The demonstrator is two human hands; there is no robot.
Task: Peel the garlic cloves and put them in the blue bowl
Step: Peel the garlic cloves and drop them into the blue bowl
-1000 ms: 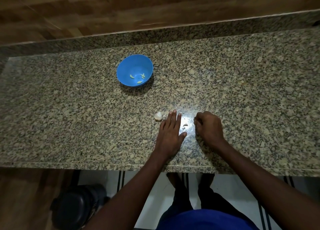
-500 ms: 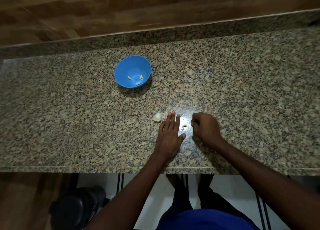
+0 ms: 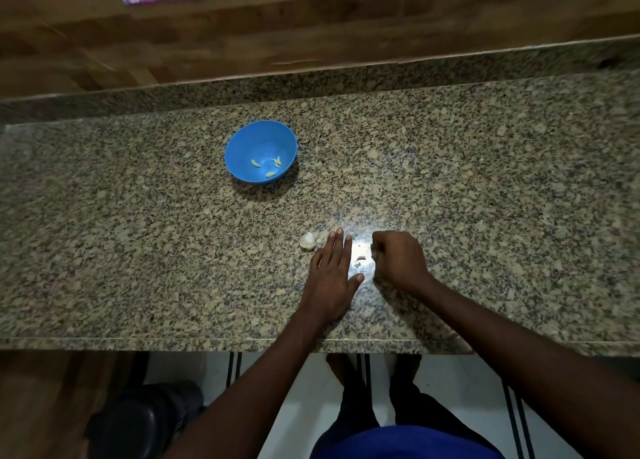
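counter: speckled stone top [image 3: 138,250] fills the middle of the frame, wood wall behind it at the top.
bowl: blue bowl [image 3: 242,140] sits upper left of the hands, with a few peeled cloves [image 3: 270,174] inside.
garlic: white garlic piece [image 3: 307,241] lies just left of the left fingertips; a small bit [image 3: 360,259] lies between the hands.
left hand: left hand [image 3: 330,275] lies flat, fingers straight.
right hand: right hand [image 3: 398,259] is curled up; cannot tell if it holds anything.
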